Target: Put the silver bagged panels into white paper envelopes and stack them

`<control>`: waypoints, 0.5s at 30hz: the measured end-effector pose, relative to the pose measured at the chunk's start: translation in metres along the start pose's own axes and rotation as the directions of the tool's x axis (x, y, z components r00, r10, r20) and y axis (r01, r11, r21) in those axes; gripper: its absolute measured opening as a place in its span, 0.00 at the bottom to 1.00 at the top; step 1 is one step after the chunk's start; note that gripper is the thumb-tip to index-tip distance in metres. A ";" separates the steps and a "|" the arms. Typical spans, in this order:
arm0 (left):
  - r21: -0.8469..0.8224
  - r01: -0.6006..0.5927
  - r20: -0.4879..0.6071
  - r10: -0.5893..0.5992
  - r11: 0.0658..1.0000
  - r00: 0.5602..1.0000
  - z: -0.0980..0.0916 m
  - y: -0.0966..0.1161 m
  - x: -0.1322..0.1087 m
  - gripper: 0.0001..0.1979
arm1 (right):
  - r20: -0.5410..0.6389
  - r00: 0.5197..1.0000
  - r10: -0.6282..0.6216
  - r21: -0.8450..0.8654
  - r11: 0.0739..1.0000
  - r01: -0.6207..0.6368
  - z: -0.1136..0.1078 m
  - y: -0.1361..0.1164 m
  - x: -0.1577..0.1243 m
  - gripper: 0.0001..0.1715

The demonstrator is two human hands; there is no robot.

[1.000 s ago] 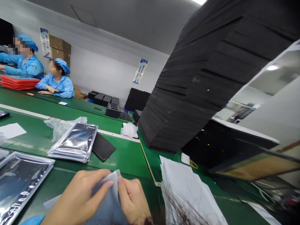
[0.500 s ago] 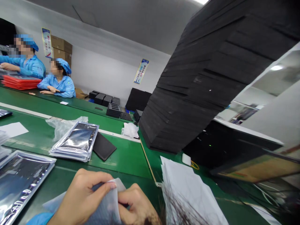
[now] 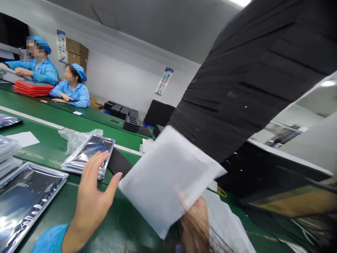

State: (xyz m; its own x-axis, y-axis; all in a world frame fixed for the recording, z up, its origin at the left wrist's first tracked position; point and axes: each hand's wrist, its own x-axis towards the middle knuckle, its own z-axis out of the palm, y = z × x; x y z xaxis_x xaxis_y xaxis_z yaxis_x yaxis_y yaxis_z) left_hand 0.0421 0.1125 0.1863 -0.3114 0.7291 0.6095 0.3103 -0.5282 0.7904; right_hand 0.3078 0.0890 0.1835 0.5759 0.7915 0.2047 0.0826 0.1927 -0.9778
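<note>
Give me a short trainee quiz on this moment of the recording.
1. True or false: the right hand holds up a white sheet.
2. Which of these lies nearest the open left hand?
A. red trays
B. stack of silver bags
C. cardboard boxes
3. Fill in the blank: the nearer co-worker wears a ____ cap.

Key: 1 true; 2 B; 3 blue.
</note>
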 end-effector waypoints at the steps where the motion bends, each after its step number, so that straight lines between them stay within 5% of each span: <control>1: -0.135 0.210 0.131 -0.192 0.968 0.973 0.007 -0.005 0.002 0.29 | -0.157 0.987 -0.017 0.075 0.997 0.029 0.000 0.004 0.003 0.16; 2: -0.245 0.417 0.316 -0.335 0.875 0.888 0.014 -0.010 0.002 0.32 | -0.261 0.965 -0.022 0.131 0.990 0.057 0.001 0.007 0.005 0.17; 4: -0.321 0.715 0.659 -0.395 0.621 0.640 0.025 -0.016 0.001 0.33 | -0.329 0.944 -0.009 0.183 0.980 0.074 0.005 0.010 0.006 0.17; 6: -0.304 0.825 0.789 -0.359 0.477 0.498 0.033 -0.017 -0.003 0.28 | -0.299 0.954 0.012 0.189 0.981 0.048 0.009 0.011 0.004 0.17; 8: -0.311 0.835 0.767 -0.399 0.455 0.503 0.036 -0.016 -0.007 0.25 | -0.269 0.963 0.028 0.200 0.979 0.027 0.013 0.011 0.002 0.16; 15: -0.367 0.751 0.570 -0.505 0.549 0.648 0.037 -0.012 -0.014 0.21 | -0.376 0.925 0.054 0.216 0.976 0.031 0.018 0.019 -0.006 0.20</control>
State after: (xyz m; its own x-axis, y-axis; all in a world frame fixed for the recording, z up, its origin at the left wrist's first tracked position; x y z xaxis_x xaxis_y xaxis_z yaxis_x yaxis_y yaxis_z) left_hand 0.0758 0.1243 0.1659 0.1535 0.9874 -0.0397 -0.3936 0.0979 0.9140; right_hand 0.2914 0.0988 0.1642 0.8430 0.5245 0.1191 -0.0776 0.3377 -0.9381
